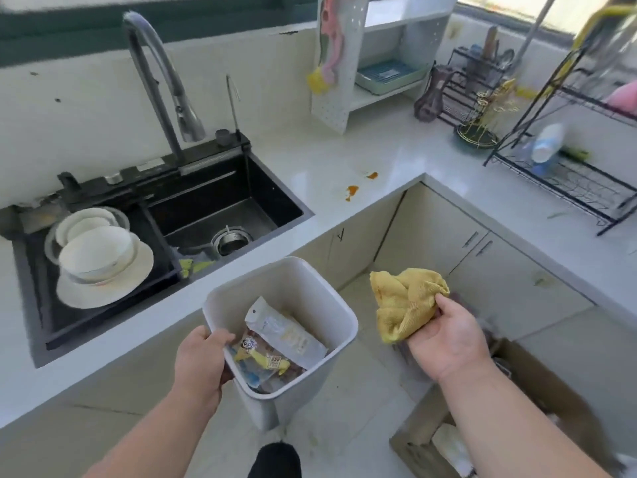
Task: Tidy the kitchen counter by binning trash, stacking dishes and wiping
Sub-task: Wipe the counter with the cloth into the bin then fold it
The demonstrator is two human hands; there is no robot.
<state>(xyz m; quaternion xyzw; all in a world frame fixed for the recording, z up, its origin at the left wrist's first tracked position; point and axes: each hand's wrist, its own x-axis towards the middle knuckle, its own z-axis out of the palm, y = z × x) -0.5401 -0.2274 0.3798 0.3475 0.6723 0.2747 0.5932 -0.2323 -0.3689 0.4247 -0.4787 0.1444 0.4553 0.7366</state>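
Your left hand (203, 357) grips the near-left rim of the white bin (339, 313) of wrappers; your right hand (448, 336) clutches the yellow cloth (403, 301) right of it, near the stained counter (344, 157)

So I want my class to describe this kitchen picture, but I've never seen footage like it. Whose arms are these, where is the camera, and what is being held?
There is no machine here. The single picture comes from a wide-angle camera worn on a person's head, looking forward and down, so the arms are the wearer's own. The left hand holds a grey bin by its rim; snack wrappers lie inside. The right hand holds a crumpled yellow cloth. On the white counter are two orange stains, not yet wiped. Stacked white dishes sit in the left part of the black sink. A black wire rack stands at the right.
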